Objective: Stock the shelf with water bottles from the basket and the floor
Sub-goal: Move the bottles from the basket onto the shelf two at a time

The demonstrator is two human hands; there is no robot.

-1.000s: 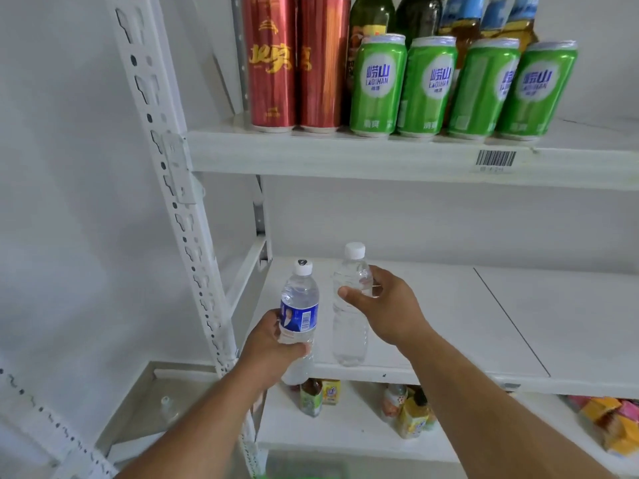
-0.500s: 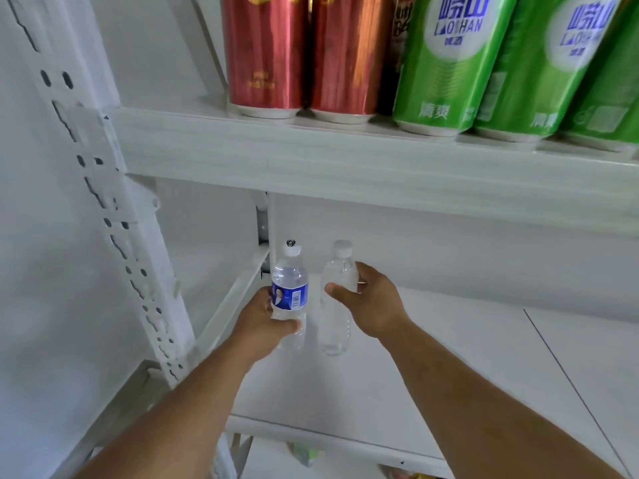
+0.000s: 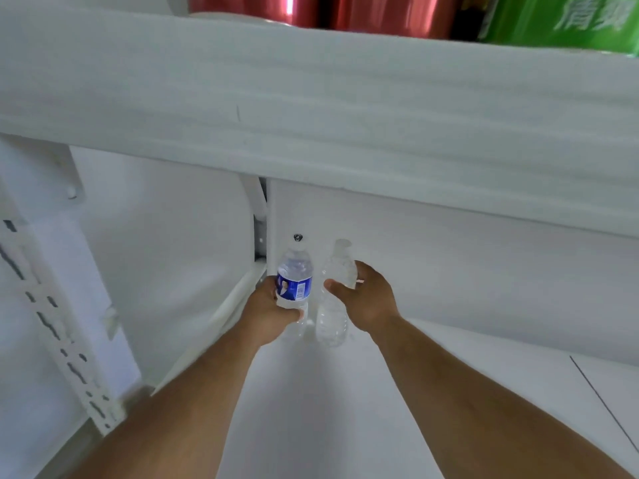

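Two small water bottles stand upright deep in the back left corner of the white shelf [image 3: 432, 392]. The blue-labelled bottle [image 3: 294, 276] is in my left hand [image 3: 273, 314], whose fingers wrap its lower half. Right beside it is a clear bottle without a label [image 3: 333, 316], gripped around its upper part by my right hand [image 3: 366, 299]. Both bottle bottoms look to be at the shelf surface, though I cannot tell if they rest on it. The basket and the floor are out of view.
The front edge of the upper shelf [image 3: 311, 98] fills the top of the view, very close. Red cans [image 3: 380, 10] and a green can [image 3: 570, 19] stand on it. A perforated white upright [image 3: 58, 333] runs down the left. The back wall is just behind the bottles.
Both hands have pushed the bottles further back into the shelf's rear left corner. My head has moved in under the upper shelf, so the cans are nearly out of view.
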